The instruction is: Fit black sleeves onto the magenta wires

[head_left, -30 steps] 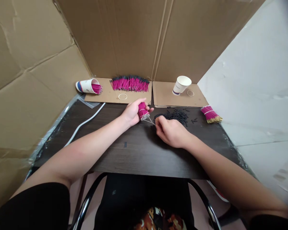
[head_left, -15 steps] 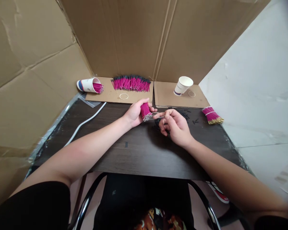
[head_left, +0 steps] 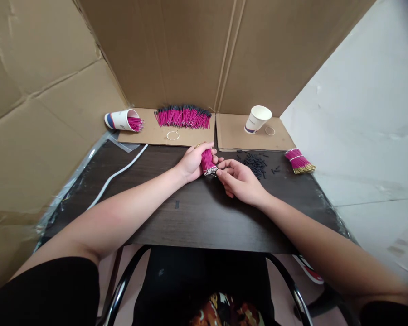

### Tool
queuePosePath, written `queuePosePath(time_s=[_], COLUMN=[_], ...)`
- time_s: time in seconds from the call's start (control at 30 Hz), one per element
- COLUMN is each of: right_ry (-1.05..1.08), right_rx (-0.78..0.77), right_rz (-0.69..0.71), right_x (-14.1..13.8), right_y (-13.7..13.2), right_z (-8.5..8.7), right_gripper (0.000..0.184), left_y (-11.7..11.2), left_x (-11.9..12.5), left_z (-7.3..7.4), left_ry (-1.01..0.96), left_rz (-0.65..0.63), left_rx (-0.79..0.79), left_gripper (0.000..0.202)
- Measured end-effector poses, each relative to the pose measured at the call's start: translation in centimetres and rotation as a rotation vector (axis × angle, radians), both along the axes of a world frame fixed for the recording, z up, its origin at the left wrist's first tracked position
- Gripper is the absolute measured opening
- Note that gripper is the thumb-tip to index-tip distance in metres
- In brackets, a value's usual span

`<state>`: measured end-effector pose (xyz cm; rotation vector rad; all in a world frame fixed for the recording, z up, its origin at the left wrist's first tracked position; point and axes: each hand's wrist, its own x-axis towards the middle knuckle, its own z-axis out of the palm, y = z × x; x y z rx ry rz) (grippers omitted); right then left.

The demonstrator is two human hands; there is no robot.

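My left hand (head_left: 191, 161) is closed round a bundle of short pink wires (head_left: 207, 161) with silver ends, held just above the dark table (head_left: 197, 213). Right beside it, my right hand (head_left: 240, 179) lies palm up with its fingertips pinched against the silver ends of that bundle; whether it holds a single wire is too small to see. A heap of small black sleeves (head_left: 255, 161) lies on the table just behind my right hand.
At the back, on cardboard, lie a tipped paper cup with pink wires (head_left: 122, 121), a row of pink wires (head_left: 183, 117), a rubber band (head_left: 173, 135) and an upright paper cup (head_left: 257, 119). A tied pink bundle with gold ends (head_left: 298, 161) is at right. A white cable (head_left: 117, 174) crosses the left.
My right hand rose from the table, drew a thin wire out to the right of the bundle, then came back against the bundle's silver ends. The left hand tilted the bundle slightly.
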<state>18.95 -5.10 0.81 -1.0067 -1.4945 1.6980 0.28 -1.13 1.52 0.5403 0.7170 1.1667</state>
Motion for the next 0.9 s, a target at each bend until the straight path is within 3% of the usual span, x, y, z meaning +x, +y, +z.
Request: queuePosePath(time_s=[0.17, 0.33, 0.47, 0.67, 0.8, 0.9], right_ry=[-0.074, 0.108, 0.139, -0.127, -0.186, -0.187], right_rx=[0.132, 0.071, 0.101, 0.402, 0.62, 0.681], right_rz=[-0.037, -0.128, -0.075, 0.0, -0.065, -0.159], right_x=[0.2, 0.3, 0.9, 1.8, 2.4, 2.8], right_y=[-0.2, 0.2, 0.2, 0.1, 1.1, 1.8], right_z=[0.1, 0.8, 1.6, 2.2, 2.6, 3.0], right_gripper=[0.046, 0.047, 0.044, 0.033, 0.024, 0.022], left_y=[-0.1, 0.3, 0.6, 0.4, 0.3, 0.5], left_x=[0.1, -0.1, -0.4, -0.4, -0.3, -0.4], left_z=[0.0, -0.2, 0.0, 0.1, -0.1, -0.2], left_ry=[-0.01, 0.016, 0.05, 0.167, 0.207, 0.224], left_rz=[0.01, 0.059, 0.146, 0.1, 0.051, 0.026], left_rx=[0.015, -0.019, -0.034, 0.003, 0.043, 0.035], left_gripper=[0.023, 0.025, 0.026, 0.021, 0.023, 0.021])
